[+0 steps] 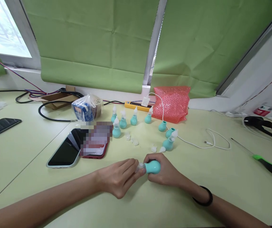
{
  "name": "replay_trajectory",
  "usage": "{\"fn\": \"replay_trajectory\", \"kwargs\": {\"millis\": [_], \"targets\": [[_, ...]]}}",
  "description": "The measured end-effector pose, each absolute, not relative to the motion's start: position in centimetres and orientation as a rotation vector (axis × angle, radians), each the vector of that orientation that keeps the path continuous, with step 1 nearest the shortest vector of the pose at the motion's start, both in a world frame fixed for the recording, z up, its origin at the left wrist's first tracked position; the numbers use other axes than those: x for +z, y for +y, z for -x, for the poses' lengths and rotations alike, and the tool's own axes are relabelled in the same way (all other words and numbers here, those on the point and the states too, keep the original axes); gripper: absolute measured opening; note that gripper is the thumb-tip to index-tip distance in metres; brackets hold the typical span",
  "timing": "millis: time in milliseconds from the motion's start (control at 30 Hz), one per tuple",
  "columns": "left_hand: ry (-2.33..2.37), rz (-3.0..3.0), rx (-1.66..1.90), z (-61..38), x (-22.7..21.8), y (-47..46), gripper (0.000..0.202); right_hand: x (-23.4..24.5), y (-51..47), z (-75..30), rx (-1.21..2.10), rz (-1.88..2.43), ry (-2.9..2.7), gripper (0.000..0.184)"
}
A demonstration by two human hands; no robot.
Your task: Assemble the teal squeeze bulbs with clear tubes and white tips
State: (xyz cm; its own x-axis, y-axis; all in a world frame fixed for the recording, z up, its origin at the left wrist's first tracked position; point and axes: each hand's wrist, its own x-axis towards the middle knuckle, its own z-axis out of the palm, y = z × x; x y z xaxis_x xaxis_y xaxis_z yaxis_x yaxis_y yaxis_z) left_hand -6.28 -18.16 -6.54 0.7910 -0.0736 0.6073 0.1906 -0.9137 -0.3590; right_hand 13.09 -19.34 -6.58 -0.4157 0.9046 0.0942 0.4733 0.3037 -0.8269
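Low over the table, my right hand is closed around a teal rubber bulb, which looks like a nasal aspirator's and lies sideways. My left hand pinches the clear plastic tip at the bulb's neck; its far end is hidden by the fingers. Beyond the hands stand several finished-looking teal bulbs with clear nozzles, such as this aspirator. Two bulbs without nozzles, including an open bulb, sit to the right. Loose clear plastic pieces lie between the bulbs and my hands.
Two phones, a dark-screened phone and a red-cased phone, lie at left. Behind are a bagged blue package, a yellow power strip and a red bubble-wrap bag. A white cable and a green-black screwdriver lie right.
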Motion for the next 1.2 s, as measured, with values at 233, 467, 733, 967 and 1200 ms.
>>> {"fn": "replay_trajectory", "kwargs": {"millis": [233,467,733,967,1200], "targets": [[-0.210,2.712,-0.956,6.4,-7.4,-17.7,0.032,-6.6,-19.4,-12.9,0.967,1.161,-2.004,0.018],[-0.590,2.813,-1.412,6.2,-8.7,-16.1,0.055,-7.7,-19.4,-12.0,0.635,1.099,-1.787,0.013],[-0.855,2.980,-0.772,5.9,-8.3,-15.5,0.042,-7.4,-22.4,-11.9,0.568,0.813,-2.100,0.022],[-0.730,2.967,-0.662,4.6,-8.2,-15.7,0.038,-6.7,-22.7,-11.3,0.723,0.743,-2.230,0.018],[-0.797,2.962,-0.553,-0.8,-7.2,-13.9,0.029,-6.9,-22.3,-11.7,0.650,0.771,-2.183,0.019]]}}
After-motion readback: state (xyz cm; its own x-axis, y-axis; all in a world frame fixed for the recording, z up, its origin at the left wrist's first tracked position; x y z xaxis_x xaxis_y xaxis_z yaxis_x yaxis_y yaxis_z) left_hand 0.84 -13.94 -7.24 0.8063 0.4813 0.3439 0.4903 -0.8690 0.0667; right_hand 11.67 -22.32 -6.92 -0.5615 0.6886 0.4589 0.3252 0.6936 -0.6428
